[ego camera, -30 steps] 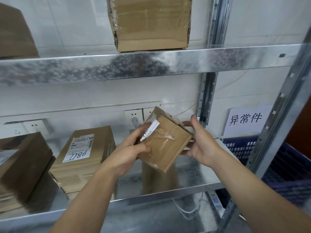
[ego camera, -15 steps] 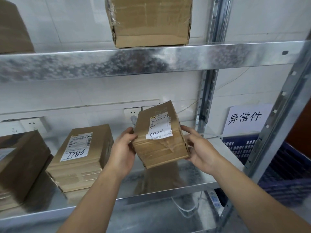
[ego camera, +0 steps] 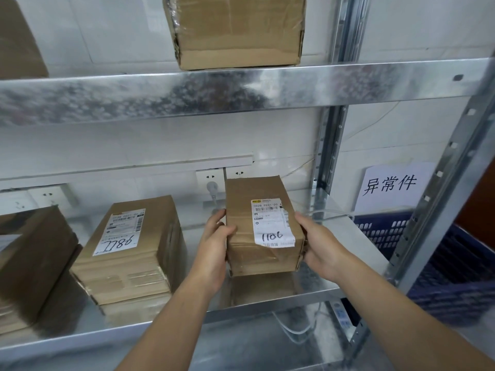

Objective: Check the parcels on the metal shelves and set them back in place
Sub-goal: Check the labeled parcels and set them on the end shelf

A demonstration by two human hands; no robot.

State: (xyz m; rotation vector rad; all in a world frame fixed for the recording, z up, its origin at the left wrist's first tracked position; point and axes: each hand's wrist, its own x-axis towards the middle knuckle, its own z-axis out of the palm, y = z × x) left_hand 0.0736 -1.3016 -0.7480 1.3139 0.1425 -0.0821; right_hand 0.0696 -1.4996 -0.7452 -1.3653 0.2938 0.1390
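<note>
A small brown cardboard parcel (ego camera: 241, 226) with a white shipping label on top sits at the right part of the middle metal shelf (ego camera: 270, 303), its base at or just above the surface. My left hand (ego camera: 214, 245) grips its left side, thumb on the top face. My right hand (ego camera: 318, 242) grips its right side, fingers curled round the edge. The label faces up, with handwritten digits near its lower end.
A larger labelled parcel (ego camera: 128, 245) lies left of it on the same shelf, and another box (ego camera: 29, 258) at the far left. A taped box (ego camera: 235, 30) stands on the upper shelf. Wall sockets with a plug (ego camera: 211, 187) sit behind. A blue crate (ego camera: 439, 263) stands right of the upright.
The parcel was turned from a tilted pose, label at the side, to flat with the label up, and came lower toward the shelf. Both hands kept hold.
</note>
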